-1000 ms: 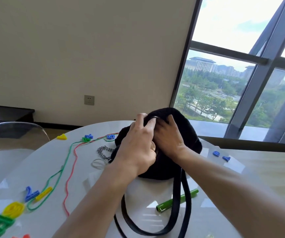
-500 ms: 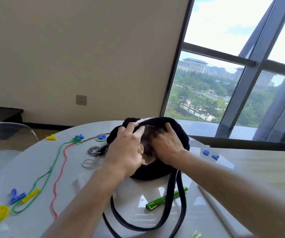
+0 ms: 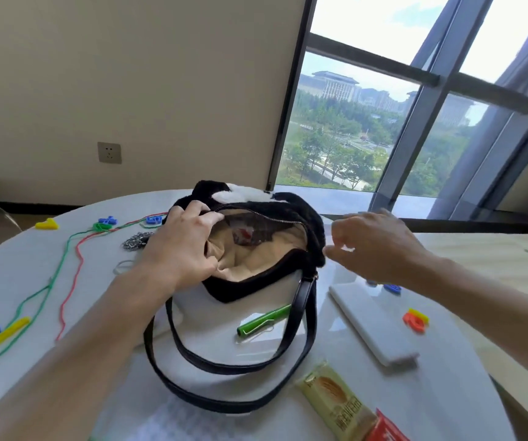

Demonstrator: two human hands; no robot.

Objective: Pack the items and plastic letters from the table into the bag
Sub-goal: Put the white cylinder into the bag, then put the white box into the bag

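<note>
A black-and-white fuzzy bag (image 3: 315,232) with black straps stands unzipped in the middle of the white table (image 3: 320,370), its beige lining showing. My left hand (image 3: 181,246) grips the near left rim of the opening. To the right of the bag, my right hand (image 3: 374,243) hovers with its fingers spread and nothing in them. Around the bag lie a green pen (image 3: 264,319), a white flat case (image 3: 372,326), blue letters (image 3: 391,288) and a red-and-yellow letter (image 3: 415,319).
Left of the bag lie green and red strings (image 3: 68,268), a metal chain (image 3: 135,240), a yellow letter (image 3: 47,224), blue letters (image 3: 108,220) and a yellow stick (image 3: 10,329). Snack packets (image 3: 339,402) sit at the near edge. A window lies beyond.
The bag has been pulled wide open. My right hand has left the opening and moved right, clear of the bag. My left hand still holds the rim. The view has tilted down.
</note>
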